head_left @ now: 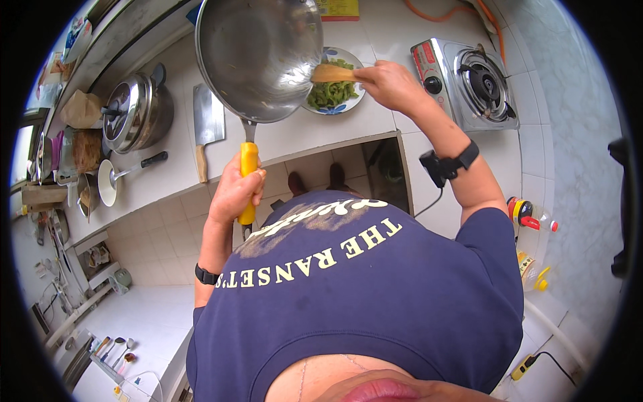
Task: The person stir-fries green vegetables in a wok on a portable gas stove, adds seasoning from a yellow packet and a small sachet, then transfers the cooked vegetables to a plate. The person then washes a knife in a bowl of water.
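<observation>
My left hand (pixel 236 190) is closed round the yellow handle of a large metal wok (pixel 258 57), which is tilted over the counter. In my right hand (pixel 392 84) is a wooden spatula (pixel 333 73), its flat end at the wok's right edge. Beneath that edge a white plate with blue patterns (pixel 358 100) holds cooked green vegetables (pixel 328 97). Part of the plate is hidden by the wok and the spatula. The wok's inside looks mostly bare, with a few small scraps stuck to it.
A gas stove (pixel 469 84) stands on the right. Left of the wok lies a cleaver (pixel 209 120) with a wooden handle, and farther left are a lidded steel pot (pixel 151 110) and a white ladle (pixel 107 182). Oil bottles (pixel 532 271) stand at the lower right.
</observation>
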`<state>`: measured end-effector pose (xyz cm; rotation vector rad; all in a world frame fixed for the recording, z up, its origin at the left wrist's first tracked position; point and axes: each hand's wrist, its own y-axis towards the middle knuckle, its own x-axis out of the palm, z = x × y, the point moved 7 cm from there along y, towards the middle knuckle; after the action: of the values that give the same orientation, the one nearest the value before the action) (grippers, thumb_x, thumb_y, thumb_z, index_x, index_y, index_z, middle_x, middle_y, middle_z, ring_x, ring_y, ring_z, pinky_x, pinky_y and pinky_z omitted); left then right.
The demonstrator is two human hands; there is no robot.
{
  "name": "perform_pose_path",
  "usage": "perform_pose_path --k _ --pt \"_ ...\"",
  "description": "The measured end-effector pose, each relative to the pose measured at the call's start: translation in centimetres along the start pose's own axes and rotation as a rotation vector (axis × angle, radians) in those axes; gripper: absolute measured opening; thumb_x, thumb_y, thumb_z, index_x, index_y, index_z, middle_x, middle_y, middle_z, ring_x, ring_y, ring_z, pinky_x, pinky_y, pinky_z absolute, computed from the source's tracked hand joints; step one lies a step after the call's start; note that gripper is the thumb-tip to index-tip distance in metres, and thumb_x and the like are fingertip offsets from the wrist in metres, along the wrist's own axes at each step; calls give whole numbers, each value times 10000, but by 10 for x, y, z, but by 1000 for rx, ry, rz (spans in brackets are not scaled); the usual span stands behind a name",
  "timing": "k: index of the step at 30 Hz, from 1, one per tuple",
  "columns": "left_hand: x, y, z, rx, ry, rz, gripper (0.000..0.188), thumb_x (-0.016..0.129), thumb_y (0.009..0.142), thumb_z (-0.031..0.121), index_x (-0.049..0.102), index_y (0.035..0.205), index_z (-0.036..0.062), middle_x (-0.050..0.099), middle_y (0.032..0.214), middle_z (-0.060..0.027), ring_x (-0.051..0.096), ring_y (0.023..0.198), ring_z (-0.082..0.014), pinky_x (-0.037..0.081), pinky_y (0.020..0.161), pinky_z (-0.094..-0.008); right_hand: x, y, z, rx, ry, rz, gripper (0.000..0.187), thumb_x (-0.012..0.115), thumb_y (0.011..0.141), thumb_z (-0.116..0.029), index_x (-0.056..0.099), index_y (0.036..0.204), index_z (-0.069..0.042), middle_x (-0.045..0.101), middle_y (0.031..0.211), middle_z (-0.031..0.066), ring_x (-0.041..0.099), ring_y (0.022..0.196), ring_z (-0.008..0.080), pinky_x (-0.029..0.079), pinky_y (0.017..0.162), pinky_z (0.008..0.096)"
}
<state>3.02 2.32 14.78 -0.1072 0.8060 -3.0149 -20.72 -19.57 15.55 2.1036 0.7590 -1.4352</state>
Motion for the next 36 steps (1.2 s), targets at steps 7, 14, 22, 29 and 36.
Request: perform_pose_path --k 7,14,22,29,36 --pt "-1 -17 6 36 -116 13 173 535 847 97 440 977 33 452 602 -3 420 418 -82 378 422 -229 -16 -32 21 40 18 94 252 613 854 -162 696 1083 -100 617 799 165 605 802 350 492 739 423" --pt "-2 -56 7 66 -422 -3 227 519 861 120 419 1045 31 425 595 5 399 392 -76 381 396 -228 5 -50 24 73 93 -23 265 607 841 -162 693 1081 -90 622 817 180 604 826 359 490 759 442" --pt "8 -83 -8 97 -791 -42 253 532 885 118 396 1077 25 403 584 12 417 387 -69 405 391 -231 2 -43 44 46 145 -34 299 628 816 -159 686 1091 -57 667 923 195 629 866 367 499 796 433" --pt "0 -100 -23 59 -879 -134 248 550 873 107 402 1060 39 408 592 4 416 391 -78 401 405 -242 -30 -37 25 183 217 101 311 651 813 -174 686 1102 -63 675 927 196 639 873 353 507 817 402" --pt "-15 -123 -29 6 -822 -192 246 574 852 109 418 1026 33 409 586 -3 393 402 -84 337 390 -218 -44 -11 -75 -77 468 185 347 681 817 -128 659 1158 -66 659 892 145 632 791 284 503 737 359"
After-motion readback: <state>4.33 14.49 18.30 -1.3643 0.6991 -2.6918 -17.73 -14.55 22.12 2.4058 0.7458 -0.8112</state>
